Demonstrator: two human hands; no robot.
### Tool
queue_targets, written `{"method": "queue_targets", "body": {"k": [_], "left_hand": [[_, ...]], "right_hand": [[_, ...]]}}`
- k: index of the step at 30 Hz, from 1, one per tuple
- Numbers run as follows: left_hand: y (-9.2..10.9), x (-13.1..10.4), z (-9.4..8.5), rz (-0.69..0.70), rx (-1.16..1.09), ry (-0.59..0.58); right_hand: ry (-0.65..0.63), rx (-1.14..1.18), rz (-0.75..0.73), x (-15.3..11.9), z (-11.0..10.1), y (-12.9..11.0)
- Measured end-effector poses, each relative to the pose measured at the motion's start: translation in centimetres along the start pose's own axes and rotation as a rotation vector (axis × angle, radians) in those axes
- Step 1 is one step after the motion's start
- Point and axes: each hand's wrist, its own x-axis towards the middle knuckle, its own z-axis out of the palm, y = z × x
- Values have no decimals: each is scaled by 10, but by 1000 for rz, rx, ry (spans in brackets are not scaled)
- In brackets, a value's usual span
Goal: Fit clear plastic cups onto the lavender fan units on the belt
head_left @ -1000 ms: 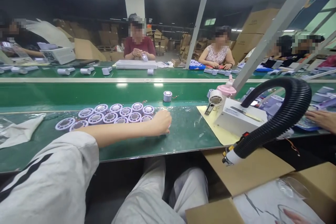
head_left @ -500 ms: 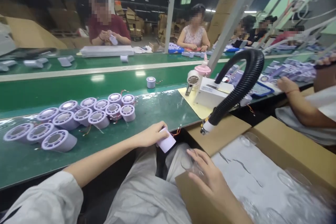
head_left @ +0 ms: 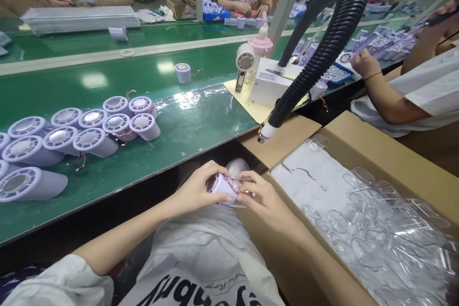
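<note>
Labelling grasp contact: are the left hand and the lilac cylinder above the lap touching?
Touching. The head view shows the left hand gripping the lilac cylinder, thumb along its near side.

This is a factory assembly line: a long green surface (head_left: pixel 201 114) carries rows of matching lilac cylindrical parts (head_left: pixel 91 138) with loose wires, people work along its far side and to the right, an open carton (head_left: pixel 304 186) of clear plastic pieces (head_left: pixel 380 229) sits near right, and cardboard boxes stand in the far background
</note>
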Motion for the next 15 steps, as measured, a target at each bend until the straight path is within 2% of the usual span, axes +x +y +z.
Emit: {"method": "queue_targets", "body": {"k": [4, 7, 9, 12, 15], "left_hand": [[-17, -2, 10, 99, 28, 64], [-23, -1, 13, 140, 5, 35], [-21, -1, 13, 108, -67, -42], [-13, -3, 12, -10, -291, -156], [-7, -6, 13, -127, -545, -150]], "right_hand": [[137, 113, 52, 1, 1, -6], [189, 232, 107, 3, 1, -3], [216, 333, 126, 4, 1, 3], [230, 490, 134, 2, 0, 13], [143, 462, 45, -3, -2, 17]]}}
